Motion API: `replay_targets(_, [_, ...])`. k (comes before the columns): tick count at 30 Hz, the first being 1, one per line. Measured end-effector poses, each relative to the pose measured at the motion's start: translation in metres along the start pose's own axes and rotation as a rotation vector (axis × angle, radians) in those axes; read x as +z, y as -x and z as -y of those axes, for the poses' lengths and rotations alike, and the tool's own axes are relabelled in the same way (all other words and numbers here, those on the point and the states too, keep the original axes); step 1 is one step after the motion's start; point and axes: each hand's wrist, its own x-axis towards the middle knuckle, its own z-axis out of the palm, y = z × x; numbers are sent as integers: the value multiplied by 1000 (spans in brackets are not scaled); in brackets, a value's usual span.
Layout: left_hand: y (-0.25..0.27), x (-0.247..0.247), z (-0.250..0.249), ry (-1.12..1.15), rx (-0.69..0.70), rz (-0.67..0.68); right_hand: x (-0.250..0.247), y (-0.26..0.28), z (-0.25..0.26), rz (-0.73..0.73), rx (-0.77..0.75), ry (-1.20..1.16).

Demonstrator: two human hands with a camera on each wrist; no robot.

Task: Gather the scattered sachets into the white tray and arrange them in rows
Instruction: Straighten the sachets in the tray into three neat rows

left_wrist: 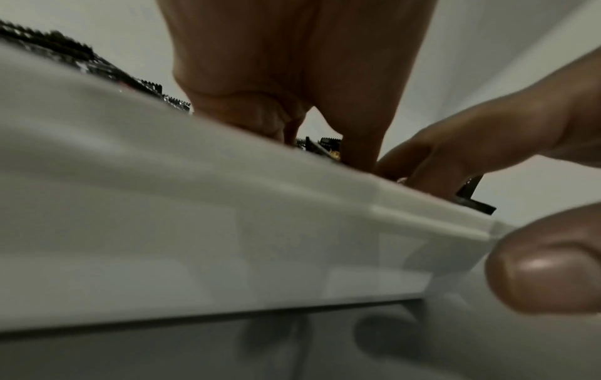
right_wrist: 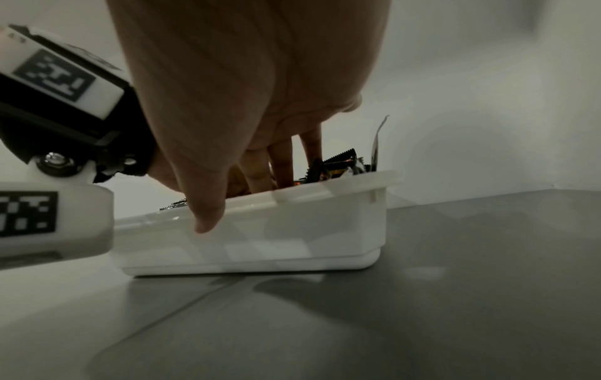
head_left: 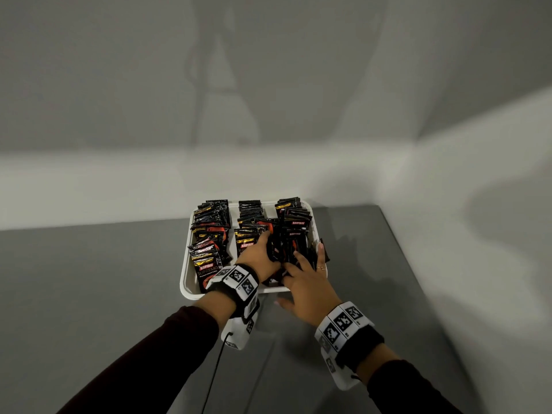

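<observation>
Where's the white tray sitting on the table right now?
In the head view, the white plastic tray sits at the far edge of the grey table, against the wall, with both hands reaching into its right-hand row of black sachets.

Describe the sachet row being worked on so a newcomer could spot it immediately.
On the grey table sits a white tray with three rows of dark sachets. The one meant is the right-hand row, where both hands reach in. Unlike the two tidier rows beside it, its near end is a loose jumble.
</observation>
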Motion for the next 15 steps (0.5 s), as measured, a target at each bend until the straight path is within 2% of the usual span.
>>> replay_targets(8, [-3, 0, -3, 50, -16, -12, 4, -1, -2, -1, -9, -14])
replay_targets(15, [22, -7, 16, 244, 113, -107, 6, 1, 0, 28, 16, -27])
